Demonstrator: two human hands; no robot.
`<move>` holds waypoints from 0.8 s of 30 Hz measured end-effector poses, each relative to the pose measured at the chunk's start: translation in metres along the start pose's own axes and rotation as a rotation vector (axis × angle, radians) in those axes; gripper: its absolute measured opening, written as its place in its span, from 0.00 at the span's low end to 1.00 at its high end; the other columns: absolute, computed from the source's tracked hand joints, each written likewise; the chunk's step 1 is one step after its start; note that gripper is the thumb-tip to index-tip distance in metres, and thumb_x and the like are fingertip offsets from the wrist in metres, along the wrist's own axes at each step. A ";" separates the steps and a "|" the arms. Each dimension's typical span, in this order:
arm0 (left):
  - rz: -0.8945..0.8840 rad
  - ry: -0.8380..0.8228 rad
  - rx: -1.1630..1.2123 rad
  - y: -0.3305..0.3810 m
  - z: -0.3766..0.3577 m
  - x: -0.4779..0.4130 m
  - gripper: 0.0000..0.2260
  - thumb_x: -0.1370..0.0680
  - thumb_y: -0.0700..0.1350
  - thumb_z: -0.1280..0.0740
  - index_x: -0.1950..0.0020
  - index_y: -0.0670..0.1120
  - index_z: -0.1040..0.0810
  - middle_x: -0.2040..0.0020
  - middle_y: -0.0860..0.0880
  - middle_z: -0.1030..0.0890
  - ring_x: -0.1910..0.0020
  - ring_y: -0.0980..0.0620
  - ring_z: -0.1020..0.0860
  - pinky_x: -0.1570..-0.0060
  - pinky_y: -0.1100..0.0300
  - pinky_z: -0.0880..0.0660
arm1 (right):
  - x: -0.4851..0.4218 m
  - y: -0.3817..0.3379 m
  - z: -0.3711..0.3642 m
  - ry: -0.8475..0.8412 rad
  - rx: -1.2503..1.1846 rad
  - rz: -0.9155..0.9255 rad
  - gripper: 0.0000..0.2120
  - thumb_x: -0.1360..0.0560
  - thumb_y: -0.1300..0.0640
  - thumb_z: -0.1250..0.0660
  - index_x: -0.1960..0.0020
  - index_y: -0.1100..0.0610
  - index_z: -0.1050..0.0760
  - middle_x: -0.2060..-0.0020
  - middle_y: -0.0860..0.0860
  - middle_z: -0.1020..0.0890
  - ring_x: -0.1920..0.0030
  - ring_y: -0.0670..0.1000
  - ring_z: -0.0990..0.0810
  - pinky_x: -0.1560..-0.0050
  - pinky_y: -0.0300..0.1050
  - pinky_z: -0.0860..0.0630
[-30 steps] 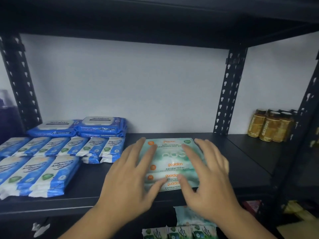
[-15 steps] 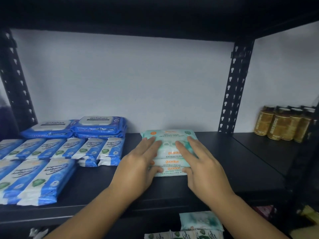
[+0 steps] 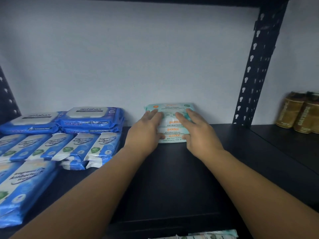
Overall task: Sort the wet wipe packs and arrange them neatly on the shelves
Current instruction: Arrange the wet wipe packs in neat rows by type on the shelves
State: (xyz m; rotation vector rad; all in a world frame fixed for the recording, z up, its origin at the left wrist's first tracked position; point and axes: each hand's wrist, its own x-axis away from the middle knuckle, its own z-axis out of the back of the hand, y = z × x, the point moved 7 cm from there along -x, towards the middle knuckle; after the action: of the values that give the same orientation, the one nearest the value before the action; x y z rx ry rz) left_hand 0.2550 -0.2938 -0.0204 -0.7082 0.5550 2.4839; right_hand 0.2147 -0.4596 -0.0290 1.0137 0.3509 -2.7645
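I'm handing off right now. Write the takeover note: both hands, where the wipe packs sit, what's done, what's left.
Left hand and right hand: both flat on the teal Guardian stack, one at each side, fingers spread, not gripping.
Guardian stack: at the back of the shelf, near the wall.
Blue Antabax packs: stacked back left; blue-white slim packs in rows in front.
Left: release the stack; more packs show on the level below, unsorted.
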 end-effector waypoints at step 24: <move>-0.089 0.071 0.022 0.042 0.034 0.077 0.28 0.26 0.47 0.36 0.26 0.46 0.34 0.31 0.43 0.27 0.32 0.41 0.29 0.37 0.45 0.26 | 0.095 -0.025 0.067 0.183 -0.096 -0.091 0.18 0.25 0.55 0.35 0.36 0.57 0.21 0.40 0.52 0.23 0.40 0.54 0.22 0.41 0.57 0.24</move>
State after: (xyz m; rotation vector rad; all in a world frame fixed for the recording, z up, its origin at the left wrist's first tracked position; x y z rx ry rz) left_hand 0.1613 -0.2837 -0.0277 -0.7984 0.5632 2.3748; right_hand 0.0957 -0.4620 -0.0372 1.2592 0.5630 -2.7093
